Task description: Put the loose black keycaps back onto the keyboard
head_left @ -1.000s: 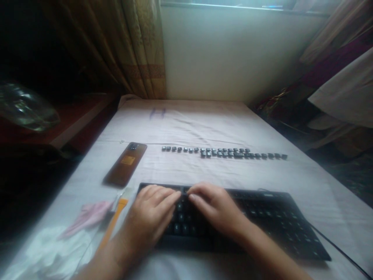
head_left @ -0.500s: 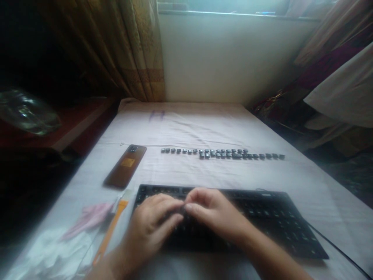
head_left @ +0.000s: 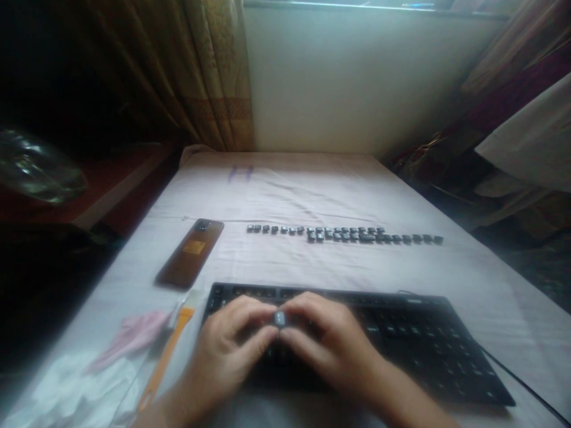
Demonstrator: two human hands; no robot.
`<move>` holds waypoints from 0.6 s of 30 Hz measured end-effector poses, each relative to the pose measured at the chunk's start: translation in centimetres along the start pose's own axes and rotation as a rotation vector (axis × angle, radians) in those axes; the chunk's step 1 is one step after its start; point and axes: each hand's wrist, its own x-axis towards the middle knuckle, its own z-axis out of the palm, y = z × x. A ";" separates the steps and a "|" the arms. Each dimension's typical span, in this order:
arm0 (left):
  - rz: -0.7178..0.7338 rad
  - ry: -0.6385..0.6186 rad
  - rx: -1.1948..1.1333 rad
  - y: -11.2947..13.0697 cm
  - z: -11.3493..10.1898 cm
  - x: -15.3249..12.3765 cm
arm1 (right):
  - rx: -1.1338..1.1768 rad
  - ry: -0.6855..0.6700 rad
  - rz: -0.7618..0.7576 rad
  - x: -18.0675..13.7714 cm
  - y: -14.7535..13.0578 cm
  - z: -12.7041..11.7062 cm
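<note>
Between the fingertips of both hands is a small black keycap (head_left: 279, 320), its top turned toward me. My left hand (head_left: 234, 336) pinches it from the left, thumb below and forefinger above. From the right, my right hand (head_left: 323, 333) grips the same keycap in a like pinch. Both hands are over the left half of a black keyboard (head_left: 428, 345), hiding much of its keys. Beyond the keyboard, several loose keycaps (head_left: 343, 235) lie in two rows on the pale cloth.
A brown phone (head_left: 190, 255) lies face down at the left. Nearer me are an orange-handled brush (head_left: 166, 356), a pink cloth (head_left: 134, 339) and white crumpled material (head_left: 75, 386). The keyboard's cable (head_left: 521, 380) trails off right. The bed-like surface (head_left: 276, 190) reaches the wall.
The keycap now shows clearly between the fingertips, where it was mostly hidden before. My right hand has lowered slightly, its forefinger less curled. The view has shifted a little.
</note>
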 end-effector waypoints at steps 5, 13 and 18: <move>0.001 -0.006 0.004 -0.1 0.2 -0.1 | -0.005 0.013 -0.010 0.1 -0.2 0.1; 0.087 0.021 0.182 -0.6 -1.0 0.0 | -0.131 0.085 0.047 0.4 1.2 -0.8; 0.143 -0.029 0.354 -1.5 -2.3 0.5 | -0.298 0.134 0.063 0.6 2.2 -0.7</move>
